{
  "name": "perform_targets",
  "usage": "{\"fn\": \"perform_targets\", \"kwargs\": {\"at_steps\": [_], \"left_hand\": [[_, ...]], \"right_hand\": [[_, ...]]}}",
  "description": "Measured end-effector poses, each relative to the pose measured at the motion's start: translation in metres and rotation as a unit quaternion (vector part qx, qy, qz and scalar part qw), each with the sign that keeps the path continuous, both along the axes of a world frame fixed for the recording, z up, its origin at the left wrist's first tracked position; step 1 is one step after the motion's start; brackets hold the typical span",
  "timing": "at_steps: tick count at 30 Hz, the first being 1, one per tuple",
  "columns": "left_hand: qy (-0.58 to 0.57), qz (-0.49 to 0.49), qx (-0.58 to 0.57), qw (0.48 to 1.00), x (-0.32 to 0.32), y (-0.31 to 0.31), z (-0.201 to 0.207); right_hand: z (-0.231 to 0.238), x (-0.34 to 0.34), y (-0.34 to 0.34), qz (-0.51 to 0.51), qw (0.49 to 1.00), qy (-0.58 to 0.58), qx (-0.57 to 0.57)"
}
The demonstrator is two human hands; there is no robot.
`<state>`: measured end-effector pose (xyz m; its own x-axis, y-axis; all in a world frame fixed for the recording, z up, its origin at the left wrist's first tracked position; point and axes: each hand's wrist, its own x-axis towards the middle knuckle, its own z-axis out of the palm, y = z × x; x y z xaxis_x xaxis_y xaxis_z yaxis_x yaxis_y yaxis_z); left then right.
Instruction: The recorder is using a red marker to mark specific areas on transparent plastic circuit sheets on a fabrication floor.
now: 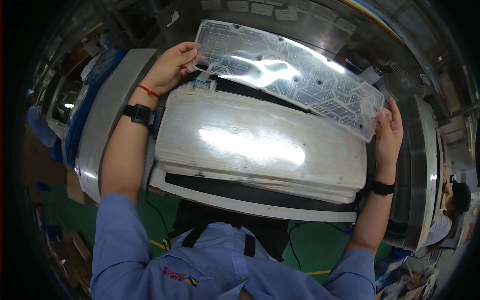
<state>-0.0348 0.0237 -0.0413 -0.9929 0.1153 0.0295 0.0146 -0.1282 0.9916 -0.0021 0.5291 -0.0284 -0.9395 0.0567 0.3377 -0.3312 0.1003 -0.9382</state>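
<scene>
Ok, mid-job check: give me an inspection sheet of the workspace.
Surface: black-topped table with a pale front edge.
Job's things: patterned clear sheet held tilted, beyond a stack of translucent sheets.
Clutter: grey fan near the right hand.
Hands: left fingers grip the clear sheet's left end; right fingers, its right end.
Cables: black cable by the table's left end; another below the front edge.
Surroundings: green floor; another person at far right.

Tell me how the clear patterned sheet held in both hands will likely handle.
The clear patterned sheet is probably light, since the left hand and right hand grip only its ends. It seems fairly stiff, spanning them without obvious sag. Its glossy surface may be slippery.
</scene>
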Motion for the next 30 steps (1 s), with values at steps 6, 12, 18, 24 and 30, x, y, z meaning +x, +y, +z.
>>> {"fn": "perform_targets", "kwargs": {"at_steps": [6,12,18,24,30], "left_hand": [[-0.037,-0.025,-0.043,0.998,-0.002,-0.003,-0.004],[-0.03,-0.012,-0.063,0.997,-0.001,-0.002,-0.004],[-0.027,-0.009,-0.06,0.998,-0.003,-0.001,-0.005],[-0.032,-0.006,-0.055,0.998,-0.002,-0.001,-0.005],[-0.039,-0.005,-0.063,0.997,-0.001,0.0,-0.003]], "right_hand": [[0.006,0.005,-0.005,-0.1,0.923,0.16,0.336],[0.011,0.01,-0.007,0.029,0.889,0.151,0.432],[0.009,0.014,-0.008,0.121,0.881,0.112,0.443],[0.014,0.017,-0.013,0.161,0.865,0.089,0.467],[0.017,0.018,-0.015,0.169,0.871,0.109,0.448]]}}
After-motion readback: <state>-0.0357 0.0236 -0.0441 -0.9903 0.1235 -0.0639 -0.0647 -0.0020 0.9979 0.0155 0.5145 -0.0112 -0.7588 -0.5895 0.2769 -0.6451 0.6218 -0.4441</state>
